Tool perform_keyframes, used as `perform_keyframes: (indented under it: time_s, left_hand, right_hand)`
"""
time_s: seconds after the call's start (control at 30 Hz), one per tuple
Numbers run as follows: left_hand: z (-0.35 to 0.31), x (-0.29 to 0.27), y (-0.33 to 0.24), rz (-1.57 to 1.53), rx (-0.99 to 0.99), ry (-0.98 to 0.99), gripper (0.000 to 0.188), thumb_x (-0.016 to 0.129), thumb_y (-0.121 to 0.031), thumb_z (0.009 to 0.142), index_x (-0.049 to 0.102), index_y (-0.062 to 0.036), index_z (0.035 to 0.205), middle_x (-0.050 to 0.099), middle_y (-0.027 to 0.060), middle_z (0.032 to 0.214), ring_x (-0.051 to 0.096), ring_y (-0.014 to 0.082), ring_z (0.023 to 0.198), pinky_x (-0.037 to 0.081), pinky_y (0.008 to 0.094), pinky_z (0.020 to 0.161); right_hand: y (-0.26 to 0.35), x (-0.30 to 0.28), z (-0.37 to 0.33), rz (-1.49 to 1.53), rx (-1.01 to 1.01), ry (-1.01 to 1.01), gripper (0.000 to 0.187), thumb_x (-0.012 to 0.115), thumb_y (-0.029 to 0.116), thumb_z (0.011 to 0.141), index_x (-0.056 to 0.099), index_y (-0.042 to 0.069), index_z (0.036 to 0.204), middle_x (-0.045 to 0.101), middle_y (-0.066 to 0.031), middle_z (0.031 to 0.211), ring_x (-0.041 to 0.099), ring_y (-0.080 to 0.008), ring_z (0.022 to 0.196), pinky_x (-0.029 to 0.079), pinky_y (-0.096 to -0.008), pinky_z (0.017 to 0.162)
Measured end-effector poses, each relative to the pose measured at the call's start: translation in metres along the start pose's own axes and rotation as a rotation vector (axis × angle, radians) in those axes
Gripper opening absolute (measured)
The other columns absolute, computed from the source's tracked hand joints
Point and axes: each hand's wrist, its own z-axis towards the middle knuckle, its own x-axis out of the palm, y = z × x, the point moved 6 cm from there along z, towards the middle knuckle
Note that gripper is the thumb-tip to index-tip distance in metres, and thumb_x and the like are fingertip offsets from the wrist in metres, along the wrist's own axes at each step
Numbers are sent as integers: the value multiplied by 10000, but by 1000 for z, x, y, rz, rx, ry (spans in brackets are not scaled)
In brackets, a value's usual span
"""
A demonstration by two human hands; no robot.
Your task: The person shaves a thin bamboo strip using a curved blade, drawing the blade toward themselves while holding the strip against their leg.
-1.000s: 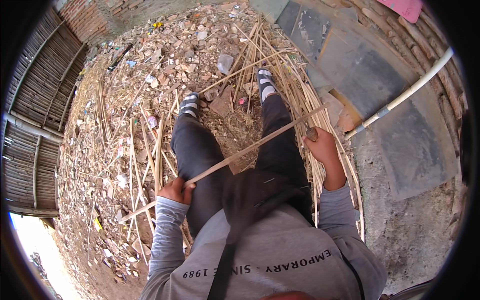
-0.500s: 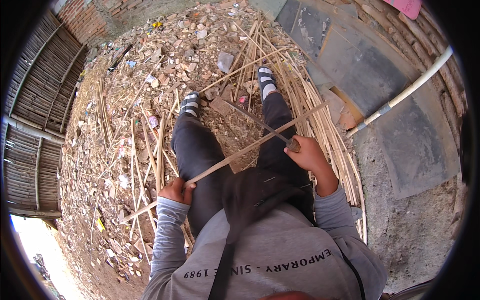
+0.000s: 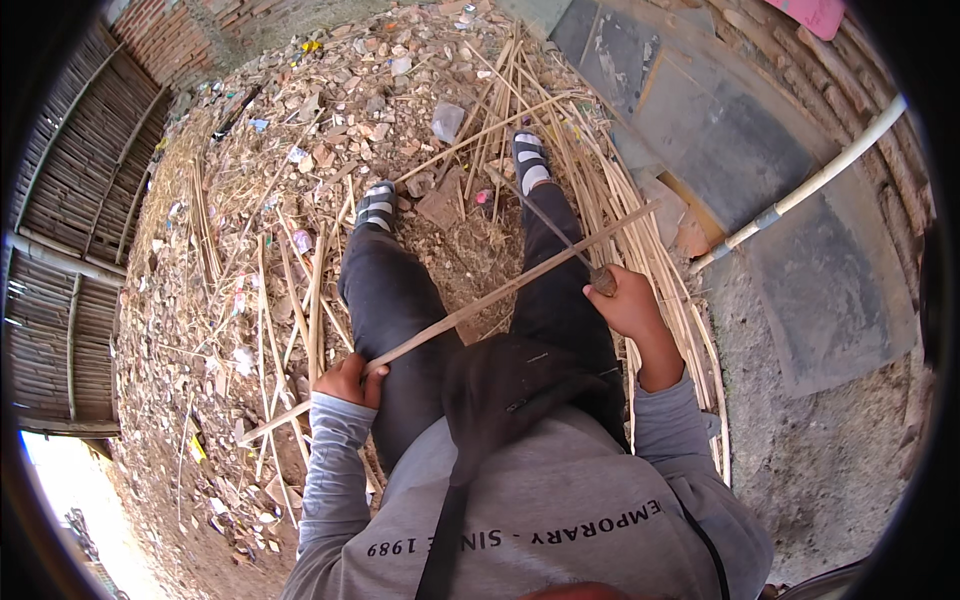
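My left hand (image 3: 350, 382) is closed round a long, pale bamboo strip (image 3: 480, 303) near its lower left end. The strip slants across both my thighs, rising to the far right. In my right hand (image 3: 632, 308) is the handle of a long, narrow-bladed knife (image 3: 548, 222). Its blade points away and to the left, crossing the strip over my right leg. Whether blade and strip touch, I cannot tell.
A pile of bamboo strips (image 3: 640, 235) lies along my right side. More strips (image 3: 318, 300) lie left of my legs on rubble-strewn ground (image 3: 250, 330). Dark sheets (image 3: 720, 130) and a pale pole (image 3: 830, 172) stand at the right; a bamboo wall (image 3: 75, 150) rises at the left.
My right hand has shifted a little to the right with the knife, and the blade has swung rightward, pointing more directly away. My left hand and the bamboo strip stay nearly still.
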Motion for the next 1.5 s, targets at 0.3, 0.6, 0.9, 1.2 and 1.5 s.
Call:
perform_keyframes:
  time_s: [0.3,0.6,0.9,1.2,1.5]
  left_hand:
    - [-1,1,1,6,-7,-2,349,729,-341,873,549,-54,790,616,181,678,628,410,627,494,494,576]
    - [0,2,-1,-4,16,-23,356,722,-349,879,542,-55,788,603,175,669,621,412,623,487,498,574]
    - [0,1,2,11,-1,-16,357,730,-367,874,562,-59,810,628,170,684,637,408,634,496,489,575]
    - [0,3,2,12,-4,-9,347,727,-356,876,562,-59,807,628,180,686,636,412,635,499,490,578]
    - [0,4,4,7,0,-4,334,730,-348,874,570,-58,828,631,188,679,639,418,638,499,497,580]
  right_hand:
    - [11,5,0,-56,-71,48,349,786,283,804,688,14,1003,697,-211,863,680,-411,848,527,-453,741]
    - [-13,-13,3,-30,51,-91,306,773,261,822,682,11,973,692,-211,828,676,-422,832,530,-446,730]
    - [7,4,-4,18,-69,38,289,778,253,804,675,17,934,670,-209,795,659,-420,788,511,-453,701]
    - [-2,-12,1,-32,-42,-40,306,786,272,800,677,25,943,681,-208,814,665,-418,804,517,-465,707]
    - [-1,-9,-6,-9,-34,0,300,774,263,807,681,18,954,684,-203,810,669,-414,807,526,-453,726]
